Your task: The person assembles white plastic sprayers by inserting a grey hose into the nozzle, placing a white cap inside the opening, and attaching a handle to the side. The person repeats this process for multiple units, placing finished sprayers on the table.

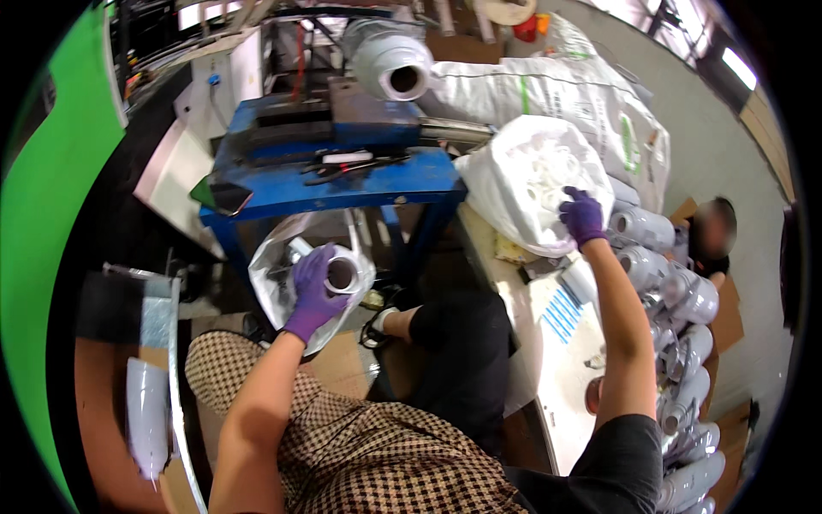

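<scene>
My left hand [315, 295], in a purple glove, grips a light grey hollow plastic bottle [342, 272] with its dark round mouth facing up. The bottle is held over an open white plastic bag [272, 278] below the bench edge. My right hand [582, 214], gloved in purple too, reaches into a white sack [497, 193] at the right. Its fingers are spread at the side of a heap of white plastic rings [548, 167]; nothing shows in them.
A blue metal bench [360, 190] carries pliers [355, 168] and a phone [221, 195]. Another grey bottle [390, 64] lies at its back. A white table [548, 351] stands at my right, with many grey bottles [685, 291] piled beyond it. A person [711, 236] is farther right.
</scene>
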Available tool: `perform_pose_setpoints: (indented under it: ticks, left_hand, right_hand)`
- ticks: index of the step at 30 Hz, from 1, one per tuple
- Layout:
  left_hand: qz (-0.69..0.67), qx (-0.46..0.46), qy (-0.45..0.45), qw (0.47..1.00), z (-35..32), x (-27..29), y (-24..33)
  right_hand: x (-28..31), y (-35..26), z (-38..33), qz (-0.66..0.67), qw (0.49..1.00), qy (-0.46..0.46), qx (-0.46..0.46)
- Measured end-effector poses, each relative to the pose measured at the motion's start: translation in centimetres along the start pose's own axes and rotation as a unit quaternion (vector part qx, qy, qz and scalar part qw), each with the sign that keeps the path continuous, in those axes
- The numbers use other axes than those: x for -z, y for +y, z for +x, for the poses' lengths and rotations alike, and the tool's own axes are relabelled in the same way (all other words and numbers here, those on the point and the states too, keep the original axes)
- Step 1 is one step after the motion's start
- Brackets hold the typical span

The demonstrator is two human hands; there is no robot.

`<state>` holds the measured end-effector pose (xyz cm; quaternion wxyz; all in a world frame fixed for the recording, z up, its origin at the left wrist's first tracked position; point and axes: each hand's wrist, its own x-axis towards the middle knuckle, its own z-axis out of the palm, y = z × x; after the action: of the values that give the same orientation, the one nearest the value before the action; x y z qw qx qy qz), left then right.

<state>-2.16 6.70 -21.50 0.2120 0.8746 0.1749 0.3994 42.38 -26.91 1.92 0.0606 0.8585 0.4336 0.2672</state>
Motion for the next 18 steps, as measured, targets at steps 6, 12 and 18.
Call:
perform_pose_setpoints:
  ticks: [6,12,18]
  left_hand:
    - [0.045,0.008,0.067,0.997,0.1,0.6,-0.5]
    - [-0.035,-0.097,-0.01,0.995,2.6,5.7,6.1]
    - [-0.051,-0.129,-0.033,0.99,0.2,7.7,9.0]
  right_hand:
    - [5.8,-10.2,-2.7,0.214,0.936,0.276,0.05]
    - [7.8,-28.0,-13.8,0.577,0.789,0.134,0.16]
    - [9.4,-36.1,-14.3,0.663,0.727,0.049,0.169]
